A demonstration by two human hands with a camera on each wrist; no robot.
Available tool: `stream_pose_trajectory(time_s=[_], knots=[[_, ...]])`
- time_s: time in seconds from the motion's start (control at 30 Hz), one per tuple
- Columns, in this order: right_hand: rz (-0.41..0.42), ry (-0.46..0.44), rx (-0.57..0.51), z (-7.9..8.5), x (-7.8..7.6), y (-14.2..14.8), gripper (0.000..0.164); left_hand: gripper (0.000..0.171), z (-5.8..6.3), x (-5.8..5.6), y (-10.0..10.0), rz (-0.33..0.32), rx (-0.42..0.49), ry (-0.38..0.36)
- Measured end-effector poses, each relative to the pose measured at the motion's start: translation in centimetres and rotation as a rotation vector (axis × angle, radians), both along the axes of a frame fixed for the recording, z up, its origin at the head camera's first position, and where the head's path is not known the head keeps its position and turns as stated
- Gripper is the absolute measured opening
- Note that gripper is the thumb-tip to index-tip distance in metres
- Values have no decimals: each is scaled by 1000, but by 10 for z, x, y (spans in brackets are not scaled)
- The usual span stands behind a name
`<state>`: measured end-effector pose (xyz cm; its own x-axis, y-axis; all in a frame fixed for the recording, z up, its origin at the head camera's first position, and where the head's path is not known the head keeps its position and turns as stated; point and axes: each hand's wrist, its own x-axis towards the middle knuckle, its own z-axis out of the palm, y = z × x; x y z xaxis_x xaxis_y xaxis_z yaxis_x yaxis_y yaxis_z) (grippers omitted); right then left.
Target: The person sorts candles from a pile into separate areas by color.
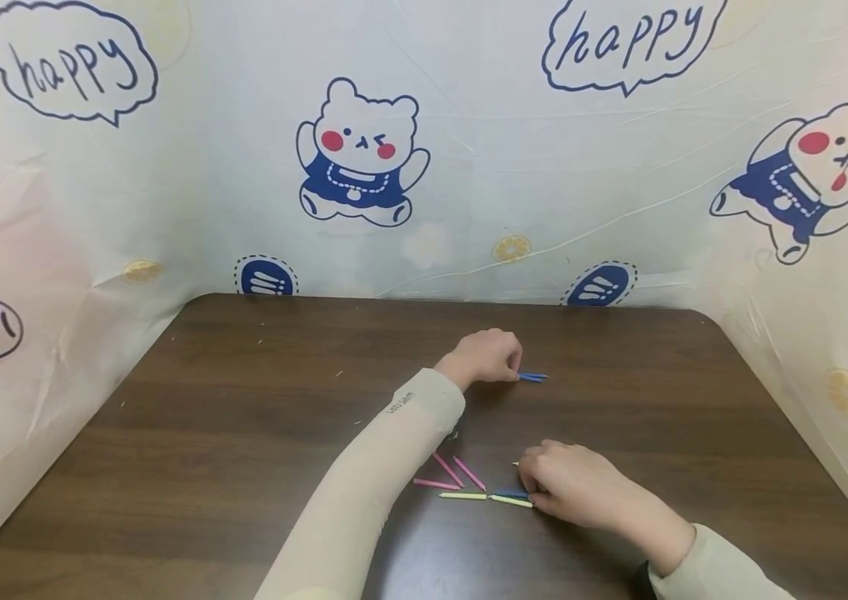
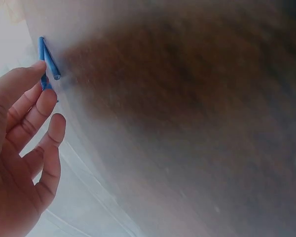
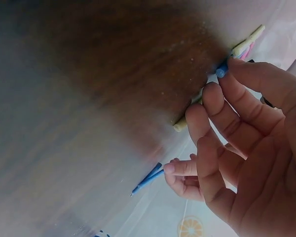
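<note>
Toward the far side of the table, my left hand (image 1: 486,357) pinches a thin blue stick between thumb and forefinger. A second blue stick (image 2: 52,66) lies against it in a narrow V in the left wrist view. Nearer the front, my right hand (image 1: 577,485) holds another blue stick (image 3: 221,70) with thumb and forefinger, low over the table. Beside its fingers lie a yellow stick (image 1: 511,501) and the tip of another yellow stick (image 3: 179,124), partly hidden. To the left are a yellow stick (image 1: 463,496) and several pink sticks (image 1: 469,473).
The dark brown table (image 1: 244,467) carries a few tiny pale scraps on its left half. A printed cloth (image 1: 469,167) stands around its back and sides. My left forearm (image 1: 364,475) crosses over the table beside the pink sticks.
</note>
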<state>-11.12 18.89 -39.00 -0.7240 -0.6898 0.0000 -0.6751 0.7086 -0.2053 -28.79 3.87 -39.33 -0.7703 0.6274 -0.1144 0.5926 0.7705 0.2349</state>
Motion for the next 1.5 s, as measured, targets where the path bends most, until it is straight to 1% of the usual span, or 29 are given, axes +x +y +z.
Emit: stream_pose_trajectory(time_s=[0.07, 0.27, 0.37, 0.57, 0.7, 0.97, 1.17, 1.27, 1.37, 1.5], knots=[[-4, 2, 0, -1, 0, 0, 33, 13, 0, 1, 0, 3, 3, 2], [9, -33, -13, -4, 2, -3, 34, 13, -6, 2, 0, 5, 0, -14], [13, -38, -13, -4, 3, -3, 34, 12, -6, 3, 1, -3, -5, -2], [15, -44, -13, -2, 2, -1, 32, 10, 1, 5, 3, -16, -5, 41], [17, -50, -18, 0, 2, 1, 31, 11, 7, 7, 1, -26, 1, 38], [34, -50, -29, 1, 1, 4, 30, 12, 14, 12, -10, -45, 32, 38], [35, -41, -32, 3, 2, 5, 28, 12, 18, 18, -21, -56, 54, 42], [36, -36, -39, 3, 2, 6, 28, 12, 21, 23, -28, -71, 72, 47], [39, -54, -46, 4, 2, 8, 27, 12, 24, 27, -35, -90, 78, 59], [45, -86, -57, 6, 0, 11, 24, 13, 28, 34, -46, -100, 65, 85]])
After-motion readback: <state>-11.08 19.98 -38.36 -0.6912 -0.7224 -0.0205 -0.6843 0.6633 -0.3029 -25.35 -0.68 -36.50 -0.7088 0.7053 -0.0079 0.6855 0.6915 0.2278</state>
